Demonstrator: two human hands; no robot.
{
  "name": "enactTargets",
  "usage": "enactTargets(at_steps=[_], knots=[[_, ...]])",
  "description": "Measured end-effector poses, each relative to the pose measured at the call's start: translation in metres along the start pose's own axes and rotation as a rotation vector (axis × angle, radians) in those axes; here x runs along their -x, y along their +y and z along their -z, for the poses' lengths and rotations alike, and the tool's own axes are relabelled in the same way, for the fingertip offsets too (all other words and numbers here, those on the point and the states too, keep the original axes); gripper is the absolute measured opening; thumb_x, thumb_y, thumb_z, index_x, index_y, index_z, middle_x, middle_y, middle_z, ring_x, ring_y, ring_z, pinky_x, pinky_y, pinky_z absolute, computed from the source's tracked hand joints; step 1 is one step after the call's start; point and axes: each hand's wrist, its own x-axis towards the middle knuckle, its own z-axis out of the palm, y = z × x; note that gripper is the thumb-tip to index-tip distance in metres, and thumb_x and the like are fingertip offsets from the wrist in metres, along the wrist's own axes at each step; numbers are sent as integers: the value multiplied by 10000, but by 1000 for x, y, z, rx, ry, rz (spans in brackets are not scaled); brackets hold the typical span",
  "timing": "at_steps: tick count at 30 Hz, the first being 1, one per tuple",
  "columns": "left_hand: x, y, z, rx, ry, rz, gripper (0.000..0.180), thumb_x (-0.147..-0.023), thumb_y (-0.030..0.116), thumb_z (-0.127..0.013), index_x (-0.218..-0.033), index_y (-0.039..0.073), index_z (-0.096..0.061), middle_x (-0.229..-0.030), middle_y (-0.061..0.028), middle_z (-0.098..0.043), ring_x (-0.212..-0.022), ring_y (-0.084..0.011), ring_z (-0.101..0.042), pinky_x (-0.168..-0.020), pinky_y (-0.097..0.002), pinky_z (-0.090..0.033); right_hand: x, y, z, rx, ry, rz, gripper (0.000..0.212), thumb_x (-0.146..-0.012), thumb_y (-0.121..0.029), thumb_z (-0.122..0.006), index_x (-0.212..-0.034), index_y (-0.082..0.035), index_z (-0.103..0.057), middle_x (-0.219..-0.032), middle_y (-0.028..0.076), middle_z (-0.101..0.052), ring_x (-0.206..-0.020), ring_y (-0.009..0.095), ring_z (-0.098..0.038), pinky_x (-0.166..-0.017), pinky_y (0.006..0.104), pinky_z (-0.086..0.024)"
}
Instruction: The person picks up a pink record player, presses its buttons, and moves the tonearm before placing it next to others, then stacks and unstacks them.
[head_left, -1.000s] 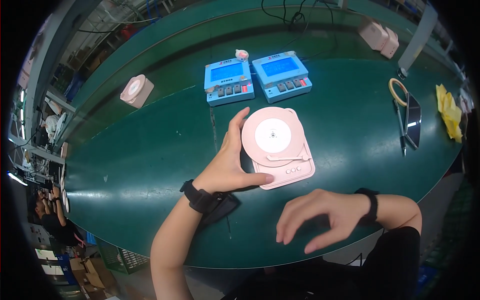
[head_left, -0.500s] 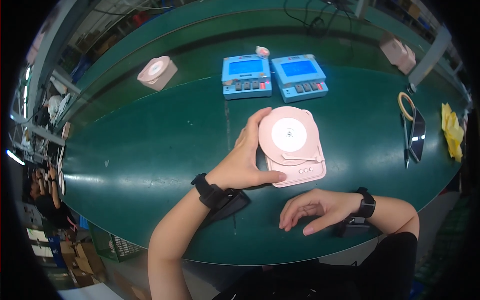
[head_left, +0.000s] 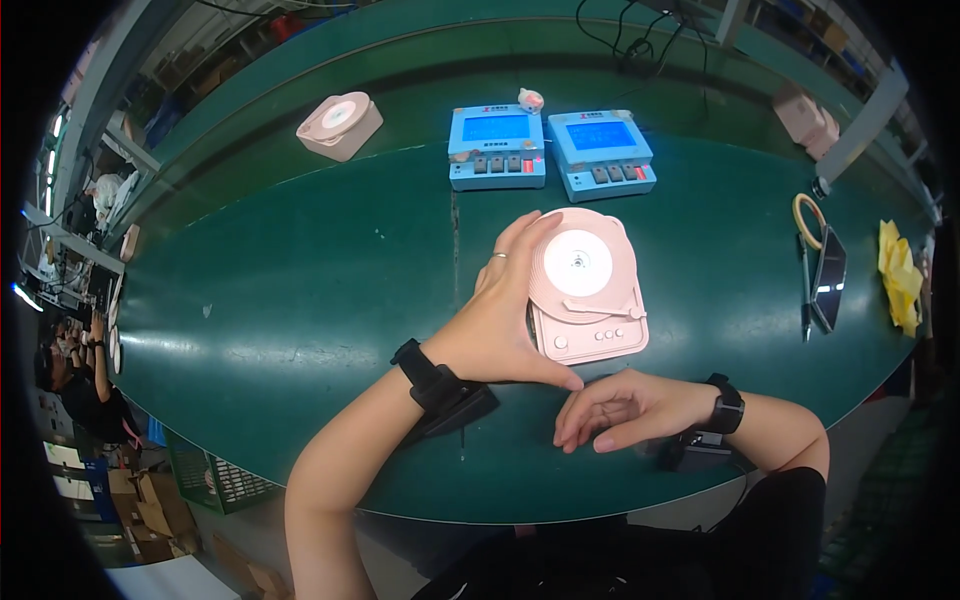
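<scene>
A pink toy-like record player [head_left: 590, 325] with a white disc label, a small tonearm and several knobs lies face up on the green table [head_left: 300, 300]. My left hand [head_left: 505, 320] is spread along its left side, fingers at the upper left edge. The thumb points away below the front edge, off the casing, so the hand is open. Nearer to me, my right hand [head_left: 640, 410] rests with loosely bent fingers, thumb apart and nothing in it. Black straps circle both wrists.
Two blue devices with screens [head_left: 497, 130] [head_left: 600, 137] stand beyond the player. A second pink player [head_left: 340, 125] sits at the back left. At right lie a tape roll [head_left: 808, 215], a pen [head_left: 806, 290], a dark flat slab [head_left: 830, 280] and yellow crumpled material [head_left: 898, 280]. Another person works far left.
My left thumb has come off the front left corner of the player and now points away below it. The player has shifted slightly away from me. My right hand stays nearly in place.
</scene>
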Motion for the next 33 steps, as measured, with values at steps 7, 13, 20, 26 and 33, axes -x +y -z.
enactTargets(at_steps=[7,13,20,26,33], knots=[[42,16,54,-246,27,-26,1016,-437,334,-849,-1311,48,-417,-1278,-238,-408,-1227,-407,-372,-1040,-432,-327,-5,2,-1,106,-75,46,297,-880,14,-582,-1173,47,-546,-1199,140,-544,-1120,210,-542,-980,319,-420],[169,-30,172,-475,153,146,1010,-422,348,-861,-1281,9,-453,-1255,-215,-445,-1202,-348,-414,-1019,-415,-364,2,1,-12,15,45,54,280,-865,-7,-595,-1131,69,-558,-1175,199,-553,-1086,276,-571,-951,368,-449],[361,-116,295,-884,813,1160,737,-799,398,-656,-1344,-28,-400,-1363,-286,-392,-1262,-411,-401,-1069,-408,-329,-7,2,-2,-48,122,60,273,-862,-67,-609,-1085,84,-570,-1129,252,-579,-1018,322,-608,-902,392,-485],[317,-118,262,-938,541,1207,631,-887,401,-536,-1345,-11,-404,-1373,-300,-372,-1279,-424,-374,-1064,-407,-338,-14,-13,-9,-88,228,-54,292,-880,-90,-595,-1124,62,-541,-1111,237,-591,-1003,312,-615,-858,382,-507],[212,-85,264,-482,300,667,618,-839,381,-645,-1278,-20,-477,-1246,-227,-550,-1157,-329,-539,-974,-376,-433,-108,-115,-39,1287,252,136,423,-823,-189,-660,-1171,-6,-503,-1087,120,-592,-1007,205,-583,-843,337,-484]])
